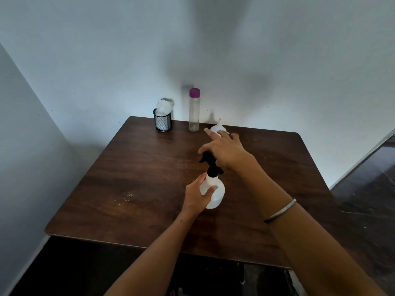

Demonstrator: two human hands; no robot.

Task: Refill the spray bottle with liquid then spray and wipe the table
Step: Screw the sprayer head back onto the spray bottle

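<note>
- At the middle of the dark wooden table point(119, 180), the white plastic spray bottle point(213, 192) is gripped by the left hand point(197, 195).
- Its black trigger head point(210, 165) is grasped by the right hand point(226, 151).
- The bottle could be tipped if the head is twisted without a firm hold.

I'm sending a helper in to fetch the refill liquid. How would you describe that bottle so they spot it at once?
Look at the dark wooden table and follow its far edge along the wall. Between the black mesh cup and the white funnel stands the tall clear bottle. It alone has a purple cap.
</note>
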